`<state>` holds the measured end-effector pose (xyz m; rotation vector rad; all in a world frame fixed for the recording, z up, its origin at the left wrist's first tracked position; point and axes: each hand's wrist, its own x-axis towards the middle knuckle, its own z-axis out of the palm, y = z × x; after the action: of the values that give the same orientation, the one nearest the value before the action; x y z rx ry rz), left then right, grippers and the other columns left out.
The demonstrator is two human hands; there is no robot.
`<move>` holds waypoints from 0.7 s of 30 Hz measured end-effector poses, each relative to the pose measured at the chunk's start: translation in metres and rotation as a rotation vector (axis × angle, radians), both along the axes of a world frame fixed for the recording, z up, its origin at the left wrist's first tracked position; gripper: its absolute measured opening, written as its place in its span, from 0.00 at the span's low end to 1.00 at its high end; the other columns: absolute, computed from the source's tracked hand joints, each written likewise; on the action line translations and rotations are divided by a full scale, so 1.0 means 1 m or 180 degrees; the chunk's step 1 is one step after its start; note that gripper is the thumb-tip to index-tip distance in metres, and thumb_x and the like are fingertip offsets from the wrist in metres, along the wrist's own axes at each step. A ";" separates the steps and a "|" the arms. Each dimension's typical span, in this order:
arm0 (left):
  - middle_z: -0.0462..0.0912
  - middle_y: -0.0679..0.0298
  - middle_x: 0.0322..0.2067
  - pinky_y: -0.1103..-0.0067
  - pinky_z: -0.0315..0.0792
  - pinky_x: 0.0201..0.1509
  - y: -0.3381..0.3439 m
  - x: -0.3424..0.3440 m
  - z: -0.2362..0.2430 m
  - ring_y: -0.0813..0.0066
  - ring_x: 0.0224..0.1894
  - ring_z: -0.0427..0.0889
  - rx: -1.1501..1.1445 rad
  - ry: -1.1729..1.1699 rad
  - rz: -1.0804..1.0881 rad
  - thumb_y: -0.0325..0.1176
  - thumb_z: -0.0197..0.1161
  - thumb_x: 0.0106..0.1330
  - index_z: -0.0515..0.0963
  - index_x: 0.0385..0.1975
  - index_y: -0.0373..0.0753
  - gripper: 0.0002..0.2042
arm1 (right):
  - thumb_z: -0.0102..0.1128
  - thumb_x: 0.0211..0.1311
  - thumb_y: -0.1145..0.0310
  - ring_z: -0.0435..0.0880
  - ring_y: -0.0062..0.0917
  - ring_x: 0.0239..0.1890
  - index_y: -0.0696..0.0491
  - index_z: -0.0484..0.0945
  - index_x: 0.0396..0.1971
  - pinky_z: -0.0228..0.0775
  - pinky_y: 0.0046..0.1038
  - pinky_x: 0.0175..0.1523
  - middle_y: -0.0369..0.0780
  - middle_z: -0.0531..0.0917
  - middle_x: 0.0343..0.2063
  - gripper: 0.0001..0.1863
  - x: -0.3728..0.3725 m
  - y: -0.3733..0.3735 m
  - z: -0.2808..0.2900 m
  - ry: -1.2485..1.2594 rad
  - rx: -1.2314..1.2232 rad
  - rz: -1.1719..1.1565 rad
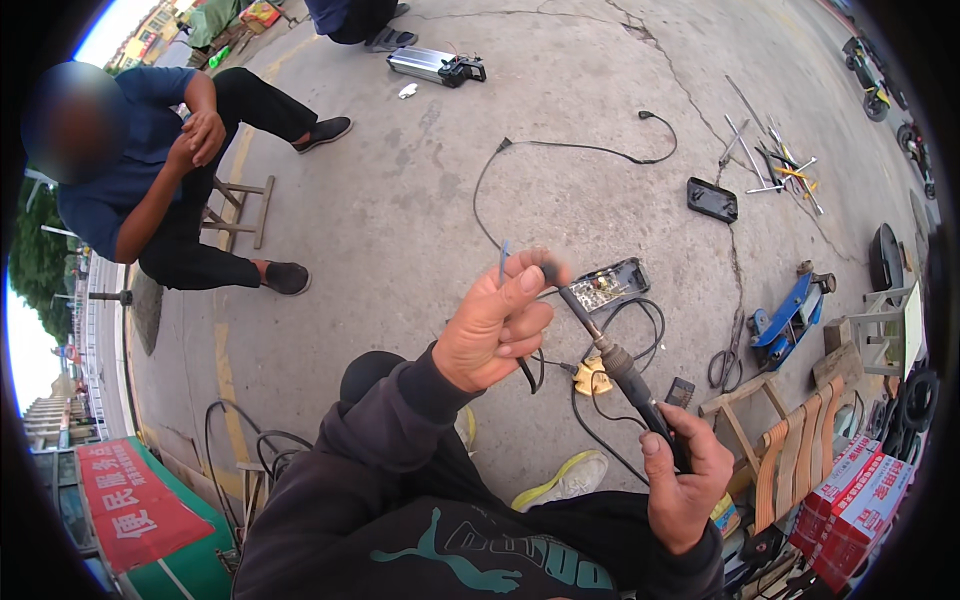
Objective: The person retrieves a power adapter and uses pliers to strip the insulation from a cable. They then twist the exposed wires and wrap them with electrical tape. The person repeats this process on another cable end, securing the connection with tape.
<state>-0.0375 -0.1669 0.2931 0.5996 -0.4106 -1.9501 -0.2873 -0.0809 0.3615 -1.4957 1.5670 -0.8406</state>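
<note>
In my right hand [688, 470] is a soldering iron [628, 378], gripped by its black handle, its dark shaft slanting up and left. My left hand [500, 325] is closed, fingers curled, just at the iron's far end. A black cable [535, 378] comes out below that hand, and a thin bluish strip [504, 262] stands up beside the thumb. The left fingertips and a dark piece [549, 271] at them are blurred; whether it touches the iron I cannot tell. Just beyond lies an open black case [625, 283] with a circuit board in it.
On the concrete are a yellow socket block [592, 377], scissors [729, 362], a blue jack [795, 315], a black case lid [712, 199], several wrenches [785, 165] and a silver battery pack [437, 67]. A person [130, 170] sits left. A wooden folding stool [790, 440] stands right.
</note>
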 end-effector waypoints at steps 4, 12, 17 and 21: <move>0.71 0.68 0.46 0.93 0.53 0.15 0.001 0.001 -0.002 0.92 0.17 0.53 -0.0076 0.0035 -0.0116 0.39 0.60 0.71 0.72 0.51 0.44 0.13 | 0.68 0.53 0.76 0.82 0.24 0.29 0.62 0.81 0.41 0.73 0.23 0.38 0.44 0.84 0.28 0.14 0.000 0.001 -0.001 -0.0021 -0.0087 0.0018; 0.71 0.67 0.45 0.92 0.53 0.15 0.003 0.000 0.000 0.92 0.16 0.53 0.0005 0.0197 -0.0154 0.39 0.60 0.70 0.71 0.51 0.43 0.14 | 0.70 0.53 0.75 0.82 0.26 0.28 0.61 0.81 0.41 0.73 0.24 0.38 0.44 0.84 0.29 0.15 0.004 0.006 -0.007 -0.0158 -0.0152 0.0034; 0.74 0.65 0.42 0.91 0.53 0.15 0.004 -0.001 0.002 0.92 0.16 0.55 -0.0132 -0.0064 -0.0009 0.40 0.63 0.68 0.73 0.47 0.39 0.14 | 0.69 0.55 0.75 0.80 0.22 0.28 0.62 0.80 0.41 0.71 0.22 0.37 0.41 0.83 0.27 0.14 0.006 0.006 -0.013 -0.0140 -0.0315 0.0133; 0.75 0.62 0.38 0.91 0.54 0.15 0.004 0.006 0.004 0.92 0.16 0.58 -0.0404 -0.0527 0.0134 0.39 0.66 0.65 0.75 0.43 0.37 0.14 | 0.69 0.54 0.76 0.81 0.22 0.28 0.61 0.80 0.41 0.72 0.22 0.36 0.41 0.83 0.27 0.14 0.007 0.004 -0.009 -0.0163 -0.0051 0.0086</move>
<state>-0.0313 -0.1631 0.2968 0.6839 -0.6158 -1.8254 -0.2805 -0.0765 0.3523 -1.4920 1.5028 -0.8715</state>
